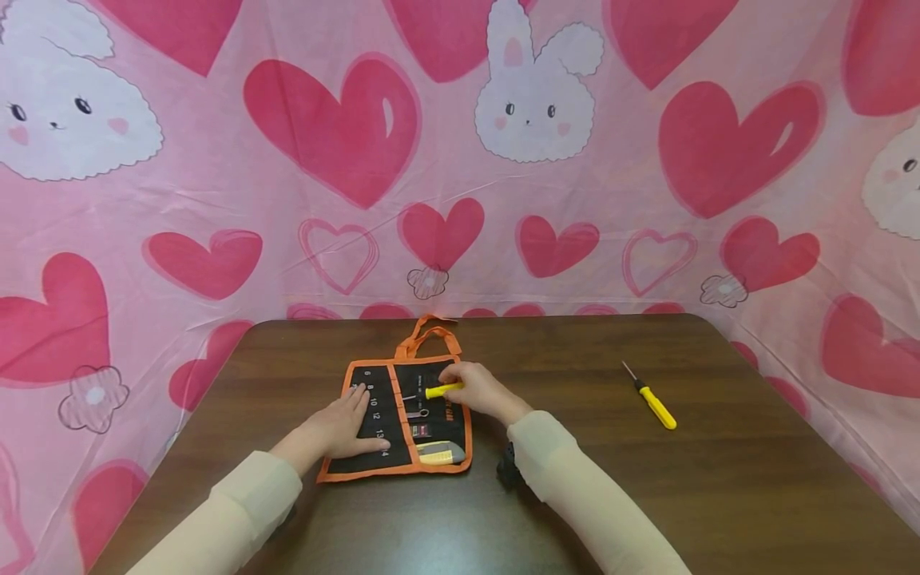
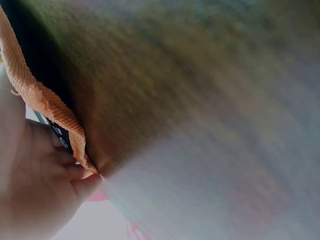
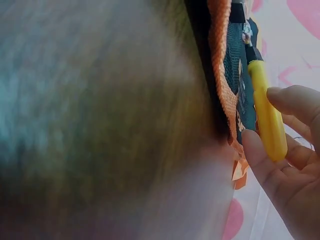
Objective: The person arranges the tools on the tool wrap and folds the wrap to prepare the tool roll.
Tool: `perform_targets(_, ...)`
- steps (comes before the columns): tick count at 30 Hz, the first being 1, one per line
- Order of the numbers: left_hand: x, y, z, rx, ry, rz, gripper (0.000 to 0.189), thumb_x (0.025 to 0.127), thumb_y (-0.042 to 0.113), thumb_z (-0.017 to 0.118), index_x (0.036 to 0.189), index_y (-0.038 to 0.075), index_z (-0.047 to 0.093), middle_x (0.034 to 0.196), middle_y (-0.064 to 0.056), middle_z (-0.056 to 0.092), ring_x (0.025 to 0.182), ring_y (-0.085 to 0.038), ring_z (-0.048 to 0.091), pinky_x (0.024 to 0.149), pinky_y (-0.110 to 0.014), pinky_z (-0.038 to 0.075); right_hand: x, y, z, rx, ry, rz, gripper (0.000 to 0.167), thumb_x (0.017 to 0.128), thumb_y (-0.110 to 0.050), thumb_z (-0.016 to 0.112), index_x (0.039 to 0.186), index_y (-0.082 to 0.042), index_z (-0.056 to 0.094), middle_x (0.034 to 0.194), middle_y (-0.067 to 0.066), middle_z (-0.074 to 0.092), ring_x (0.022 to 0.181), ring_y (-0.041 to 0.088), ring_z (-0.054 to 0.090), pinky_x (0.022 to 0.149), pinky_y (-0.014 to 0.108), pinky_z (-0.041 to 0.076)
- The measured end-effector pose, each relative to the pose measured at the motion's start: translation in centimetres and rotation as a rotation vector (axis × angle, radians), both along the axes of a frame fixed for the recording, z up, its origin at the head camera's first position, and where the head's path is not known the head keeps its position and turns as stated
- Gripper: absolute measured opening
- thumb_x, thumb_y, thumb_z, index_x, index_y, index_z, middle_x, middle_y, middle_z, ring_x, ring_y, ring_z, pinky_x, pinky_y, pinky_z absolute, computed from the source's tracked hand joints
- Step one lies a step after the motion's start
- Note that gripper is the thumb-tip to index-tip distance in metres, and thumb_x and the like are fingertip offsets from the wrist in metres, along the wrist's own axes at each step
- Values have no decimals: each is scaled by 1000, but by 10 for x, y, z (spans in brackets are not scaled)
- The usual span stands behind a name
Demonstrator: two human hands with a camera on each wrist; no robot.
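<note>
A black roll-up tool pouch (image 1: 388, 393) with orange edging lies unfolded on the table, its left flap printed with white numbers. My left hand (image 1: 336, 430) rests on that flap with the fingers spread. Over the pouch's right half, my right hand (image 1: 483, 391) holds a yellow-handled screwdriver (image 1: 440, 391) by the handle. The thumb and fingers grip this handle (image 3: 268, 110) in the right wrist view, its dark end toward the pouch pockets. Below it in the pockets sit a small ring-ended wrench (image 1: 418, 414), a small red item (image 1: 420, 430) and a yellow-grey utility knife (image 1: 441, 454).
A second yellow-handled screwdriver (image 1: 656, 406) lies apart on the right side of the brown wooden table (image 1: 546, 351). Orange ties (image 1: 426, 339) stretch from the pouch's far edge. A pink cloth (image 1: 446, 176) with hearts and rabbits hangs behind the table.
</note>
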State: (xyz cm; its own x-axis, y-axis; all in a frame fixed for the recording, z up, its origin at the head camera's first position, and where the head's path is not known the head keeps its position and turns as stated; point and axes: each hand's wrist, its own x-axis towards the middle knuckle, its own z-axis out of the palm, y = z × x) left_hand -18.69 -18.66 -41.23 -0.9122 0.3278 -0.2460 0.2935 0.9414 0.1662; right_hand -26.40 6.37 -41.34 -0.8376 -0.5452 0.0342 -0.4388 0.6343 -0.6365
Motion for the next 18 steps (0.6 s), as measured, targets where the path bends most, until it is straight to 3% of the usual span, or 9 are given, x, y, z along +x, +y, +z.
perform_targets(10,-1,0,0,0,-2,1,104,75,69,55,139,-9,29,145,-27,22,132,-41,21,102,-52,26,2,-7,-3,83,61,45,21,80,-1,67,101,-4,68,92,2,61,79,14,51,76,26,48)
perform_targets(18,0,0,-1,8,-5,11,104,75,69,55,139,-9,28,145,-27,22,132,-41,21,102,-52,26,2,-11,-3,98,49,55,20,83,-5,66,103,-7,69,94,0,60,82,14,51,79,26,47)
